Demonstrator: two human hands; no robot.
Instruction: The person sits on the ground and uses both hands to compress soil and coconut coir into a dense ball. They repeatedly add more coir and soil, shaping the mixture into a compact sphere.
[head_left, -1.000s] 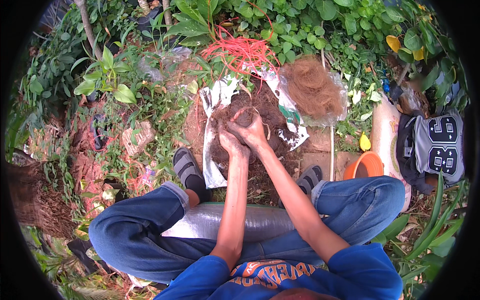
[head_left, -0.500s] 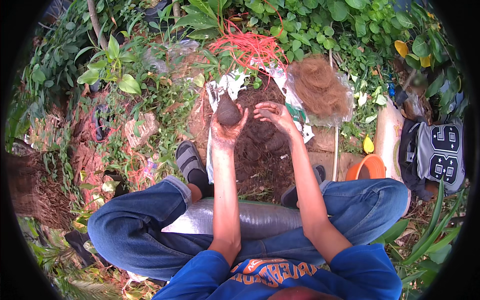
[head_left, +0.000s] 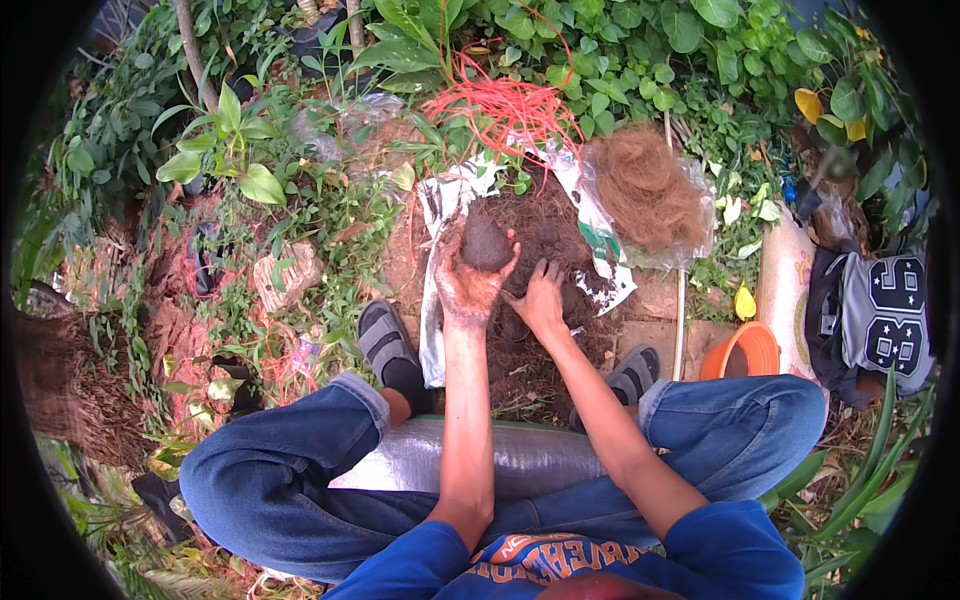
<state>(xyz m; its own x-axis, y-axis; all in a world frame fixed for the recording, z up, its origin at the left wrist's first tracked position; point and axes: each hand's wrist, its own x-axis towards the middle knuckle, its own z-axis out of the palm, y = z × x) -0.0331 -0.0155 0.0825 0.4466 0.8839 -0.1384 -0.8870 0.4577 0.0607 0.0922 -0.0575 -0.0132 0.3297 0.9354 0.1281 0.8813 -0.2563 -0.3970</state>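
Observation:
A rounded dark brown ball of soil (head_left: 487, 246) rests in my left hand (head_left: 468, 289), whose palm is turned up and whose fingers curl round it. Soil smears the palm and wrist. To its right, my right hand (head_left: 544, 299) reaches down onto the heap of dark soil and fibre (head_left: 545, 235), fingers apart and thumb pointing toward the left hand. The fingertips touch the heap, and I see nothing held in them. Under the heap lies an opened white plastic sack (head_left: 433, 340), its torn edges showing on both sides.
A tangle of red plastic string (head_left: 508, 118) lies beyond the heap. Light brown fibre (head_left: 648, 195) sits on clear plastic at right. Farther right are an orange pot (head_left: 741, 352), a pale full sack (head_left: 785, 270) and a grey garment (head_left: 885, 310). Plants surround the spot.
My right hand has come down from the air beside the ball onto the soil heap. The left hand still holds the ball, now tipped slightly differently and a bit farther right.

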